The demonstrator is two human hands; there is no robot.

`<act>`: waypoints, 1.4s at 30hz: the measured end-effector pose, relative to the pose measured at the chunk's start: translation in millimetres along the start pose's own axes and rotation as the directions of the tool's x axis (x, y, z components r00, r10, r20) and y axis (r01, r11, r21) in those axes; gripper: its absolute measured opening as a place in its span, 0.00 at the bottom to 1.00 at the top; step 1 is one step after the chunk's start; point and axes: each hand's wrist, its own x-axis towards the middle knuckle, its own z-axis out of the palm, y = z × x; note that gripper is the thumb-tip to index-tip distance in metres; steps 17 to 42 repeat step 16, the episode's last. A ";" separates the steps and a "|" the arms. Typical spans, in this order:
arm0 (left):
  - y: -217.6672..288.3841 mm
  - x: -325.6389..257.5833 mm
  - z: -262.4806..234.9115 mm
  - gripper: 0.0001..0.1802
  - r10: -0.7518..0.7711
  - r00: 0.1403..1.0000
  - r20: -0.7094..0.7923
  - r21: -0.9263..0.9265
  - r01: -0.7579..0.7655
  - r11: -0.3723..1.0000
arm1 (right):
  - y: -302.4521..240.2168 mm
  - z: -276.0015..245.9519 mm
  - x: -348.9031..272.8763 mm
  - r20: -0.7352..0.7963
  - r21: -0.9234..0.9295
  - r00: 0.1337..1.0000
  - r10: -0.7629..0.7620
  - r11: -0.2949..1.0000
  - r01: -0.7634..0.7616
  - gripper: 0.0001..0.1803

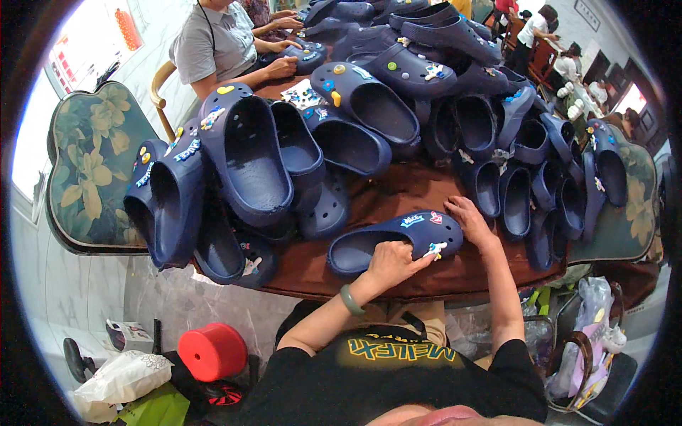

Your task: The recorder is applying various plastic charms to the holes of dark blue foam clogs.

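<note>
A navy blue clog [355, 248] with holes in its upper lies on the brown cloth at the near edge of the table, toe to the right. My left hand [391, 266], a green bangle on its wrist, is closed at the clog's near side. Its thumb reaches a white figure-shaped shoe charm [435, 249] on the upper. A pink-and-white charm [435, 218] and a blue lettered charm [412, 221] also sit on the upper. Around the toe curl the fingers of my right hand [472, 221], holding it from the right. The fingertips underneath are hidden.
Piled navy clogs [249, 156] stand to the left, and more clogs [490, 192] crowd the right and far side. Across the table a co-worker [220, 50] handles another clog. Floral chair backs [96, 163] flank the table. A red stool [213, 351] stands below left.
</note>
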 end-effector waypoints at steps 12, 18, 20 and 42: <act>-2.8 -2.4 3.0 0.25 0.004 1.000 0.012 0.011 -0.004 1.000 | -24.1 10.7 -64.4 -0.310 0.228 0.880 0.359 0.927 -0.298 0.17; -4.8 -3.0 7.0 0.25 0.029 1.000 -0.011 0.013 -0.029 0.999 | -25.2 11.0 -71.9 -0.241 0.334 0.866 0.438 0.875 -0.350 0.18; -4.8 -3.0 7.0 0.25 0.029 1.000 -0.011 0.013 -0.029 0.999 | -25.2 11.0 -71.9 -0.241 0.334 0.866 0.438 0.875 -0.350 0.18; -4.8 -3.0 7.0 0.25 0.029 1.000 -0.011 0.013 -0.029 0.999 | -25.2 11.0 -71.9 -0.241 0.334 0.866 0.438 0.875 -0.350 0.18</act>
